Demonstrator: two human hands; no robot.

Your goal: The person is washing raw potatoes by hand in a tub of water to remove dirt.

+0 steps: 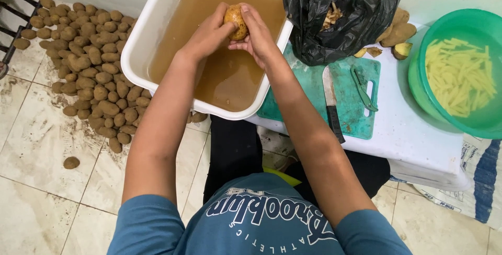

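Both hands, left hand (209, 32) and right hand (256, 32), clasping wet potato (236, 20) over murky tub (141, 40); likely to slip, splashing

Left arm: extended forward, forearm bare | left hand (209, 35): fingers curled, closed | right arm: extended, angled inward | right hand (257, 36): fingers cupped, meeting left.

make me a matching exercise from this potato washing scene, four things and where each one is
Things:
1. potato
2. knife
3. cut potato sticks
4. potato peels

Places:
A. in the black plastic bag
B. in the green bowl
C. on the teal cutting board
D. between the left hand and right hand, over the white tub of brown water

Pairs: 1-D, 2-C, 3-B, 4-A
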